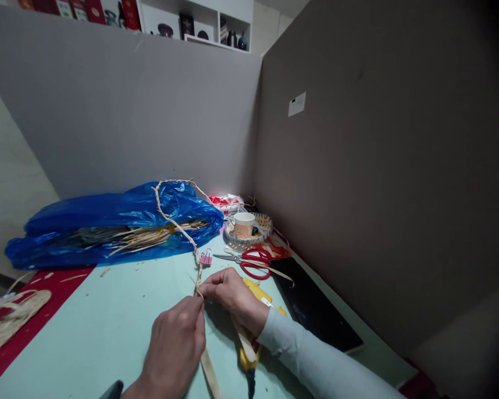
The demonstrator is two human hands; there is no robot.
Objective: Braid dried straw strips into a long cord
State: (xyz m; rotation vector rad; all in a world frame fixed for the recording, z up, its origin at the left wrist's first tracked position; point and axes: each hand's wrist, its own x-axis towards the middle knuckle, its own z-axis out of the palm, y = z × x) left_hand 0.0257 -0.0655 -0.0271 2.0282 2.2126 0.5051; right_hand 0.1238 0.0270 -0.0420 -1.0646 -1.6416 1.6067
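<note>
A thin braided straw cord (170, 220) runs from the blue bag down over the table to my hands. A pink binder clip (206, 258) sits on the cord just beyond my fingers. My left hand (177, 338) is closed around the lower end of the braid, where a flat straw strip (210, 374) hangs down toward me. My right hand (232, 292) pinches the braid close to the left fingertips. Another pale strip (243, 339) trails below the right palm. Partly under my right hand and wrist lies a yellow glue gun (258, 292) with a dark cord.
Behind stands a blue plastic bag (95, 213) with straw bundles. Red-handled scissors (255, 263), a woven basket (266, 223) with a paper cup (244, 225), and a black flat panel (311, 302) lie right. A woven straw sandal (19, 321) rests left. Grey partitions (191, 122) enclose the table.
</note>
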